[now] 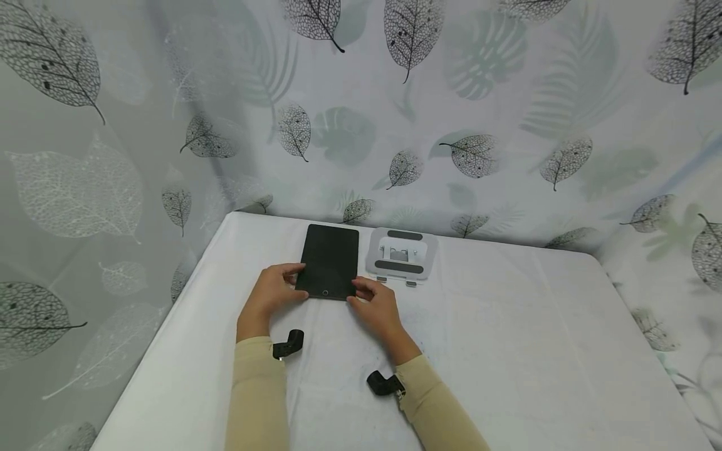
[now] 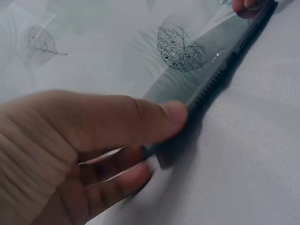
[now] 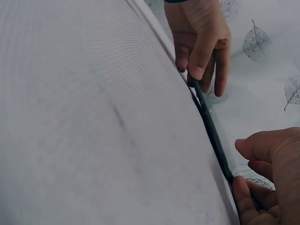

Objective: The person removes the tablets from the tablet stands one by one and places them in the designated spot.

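A black tablet with a dark, reflective screen lies near the far edge of the white-covered table, its home button towards the person. My left hand grips its near left corner. In the left wrist view the left thumb presses on the tablet's edge, with fingers below it and a dark shadow under the tablet. At the near right corner, my right hand holds the tablet between thumb and fingers. The right wrist view shows both hands at opposite ends of the slim edge.
Just right of the tablet, a grey folding stand with dark pads lies flat, two small feet jutting towards the person. The white tablecloth spreads widely to the right. A leaf-patterned curtain hangs behind the table. Black devices sit on both wrists.
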{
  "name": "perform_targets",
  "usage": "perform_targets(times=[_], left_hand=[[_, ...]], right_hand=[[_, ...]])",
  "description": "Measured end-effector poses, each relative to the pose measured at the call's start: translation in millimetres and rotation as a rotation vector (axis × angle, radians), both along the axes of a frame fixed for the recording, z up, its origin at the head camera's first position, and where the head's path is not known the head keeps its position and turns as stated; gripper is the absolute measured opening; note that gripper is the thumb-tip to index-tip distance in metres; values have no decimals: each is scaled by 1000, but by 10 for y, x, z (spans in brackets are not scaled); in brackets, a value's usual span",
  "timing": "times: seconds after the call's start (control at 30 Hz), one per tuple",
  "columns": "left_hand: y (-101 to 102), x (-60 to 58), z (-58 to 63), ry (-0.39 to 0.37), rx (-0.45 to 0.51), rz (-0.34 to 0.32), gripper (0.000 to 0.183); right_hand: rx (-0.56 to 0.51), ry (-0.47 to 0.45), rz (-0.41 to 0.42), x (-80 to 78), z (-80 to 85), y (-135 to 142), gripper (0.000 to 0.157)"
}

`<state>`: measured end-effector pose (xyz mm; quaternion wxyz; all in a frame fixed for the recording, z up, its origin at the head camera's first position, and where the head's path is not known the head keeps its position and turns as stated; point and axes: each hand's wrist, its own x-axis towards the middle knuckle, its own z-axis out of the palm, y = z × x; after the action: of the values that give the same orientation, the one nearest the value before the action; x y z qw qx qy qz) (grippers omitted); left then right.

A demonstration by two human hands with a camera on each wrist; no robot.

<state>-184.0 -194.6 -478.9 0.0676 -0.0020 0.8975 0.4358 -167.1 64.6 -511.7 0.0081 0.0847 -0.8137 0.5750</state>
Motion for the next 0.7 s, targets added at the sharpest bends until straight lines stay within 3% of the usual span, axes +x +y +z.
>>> perform_targets(times=[0.23,0.47,0.7], left_hand=[[-1,5,1,31,-86,-31,73],[-57,20,-89,68,-60,-3,72],[-82,12,-103,86,-46,-16,71]], right_hand=[[30,21,26,-4,-15,-4,40],[23,43,40,-10,-33,-14,38],[31,-8,-15,-4,0,-11,33]])
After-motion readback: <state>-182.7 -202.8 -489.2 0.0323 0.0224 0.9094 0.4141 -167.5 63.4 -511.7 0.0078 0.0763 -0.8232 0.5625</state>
